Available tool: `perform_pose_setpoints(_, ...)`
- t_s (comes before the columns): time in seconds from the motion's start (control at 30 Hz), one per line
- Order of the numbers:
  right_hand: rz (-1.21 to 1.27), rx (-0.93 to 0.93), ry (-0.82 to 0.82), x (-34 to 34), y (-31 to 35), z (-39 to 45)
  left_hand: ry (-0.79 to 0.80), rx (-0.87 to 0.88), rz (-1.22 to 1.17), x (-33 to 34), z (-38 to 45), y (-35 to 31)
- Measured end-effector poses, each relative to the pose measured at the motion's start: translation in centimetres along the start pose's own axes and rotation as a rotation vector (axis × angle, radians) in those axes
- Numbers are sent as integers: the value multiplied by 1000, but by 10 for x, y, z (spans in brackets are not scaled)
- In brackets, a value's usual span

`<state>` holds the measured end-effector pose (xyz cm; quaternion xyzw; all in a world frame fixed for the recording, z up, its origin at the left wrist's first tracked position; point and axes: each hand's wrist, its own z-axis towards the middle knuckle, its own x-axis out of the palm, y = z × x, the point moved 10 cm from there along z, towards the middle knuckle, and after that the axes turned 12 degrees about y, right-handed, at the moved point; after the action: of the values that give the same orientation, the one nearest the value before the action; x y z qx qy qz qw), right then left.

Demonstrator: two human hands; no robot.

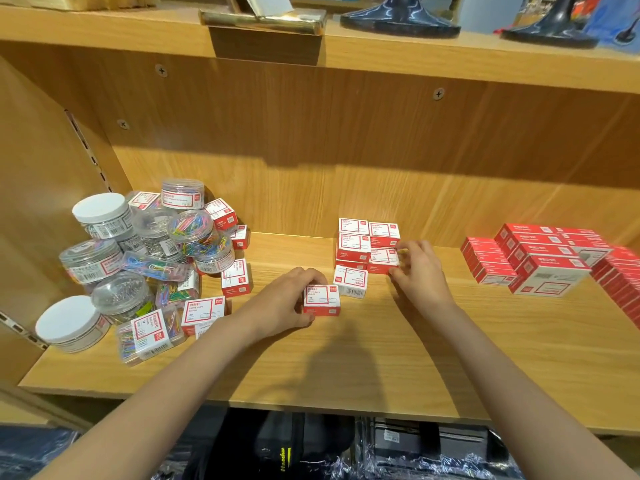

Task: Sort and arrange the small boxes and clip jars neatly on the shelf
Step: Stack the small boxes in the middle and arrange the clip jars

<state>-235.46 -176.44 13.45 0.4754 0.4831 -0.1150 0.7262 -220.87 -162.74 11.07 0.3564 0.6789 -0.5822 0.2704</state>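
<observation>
Item 1. My left hand point(287, 301) grips a small red-and-white cardboard box point(322, 300), thumb at its near side and fingers curled over the far edge; the box sits on the wooden shelf point(381, 358) at centre.

Item 2. My right hand point(420, 271), at 2 o'clock from that box, pinches the right end of the front box in the stacked group of small boxes point(367, 244). My fingertips hide that box's corner, and a yellowish spot shows between them that I cannot identify.

Item 3. One loose box point(350, 281) lies just beside the stack at its 7 o'clock, barcode side facing me.

Item 4. At 9 o'clock, a jumbled heap of clip jars point(138, 258): clear round plastic tubs, two with white lids, holding silver or multicoloured clips. Several lie on their sides, and loose small boxes are mixed in, partly buried. Label print is too small to read.

Item 5. At 3 o'clock, red staple boxes point(540, 261), long flat cartons in rows; the farthest right are cut off by the frame edge.

Item 6. At 12 o'clock, on the upper shelf, two dark glossy bases point(401, 19), tops out of view.
</observation>
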Motion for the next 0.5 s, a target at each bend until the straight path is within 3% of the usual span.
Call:
perform_pose_setpoints(0.1,-41,-213,-99,-10,26,-24,-3,-26,-15,0,-2,5)
perform_pose_setpoints(0.17,-59,-323,63,12,42,-35,22,-41,7,0,0,5)
perform_pose_setpoints(0.23,-78,-335,216,38,46,-37,38,-60,11,-3,3,5)
perform_pose_setpoints(0.4,-170,-276,138,34,36,-33,53,-87,118,-15,6,5)
perform_pose_setpoints(0.5,-181,-213,190,28,22,-32,38,-116,143,-17,7,8)
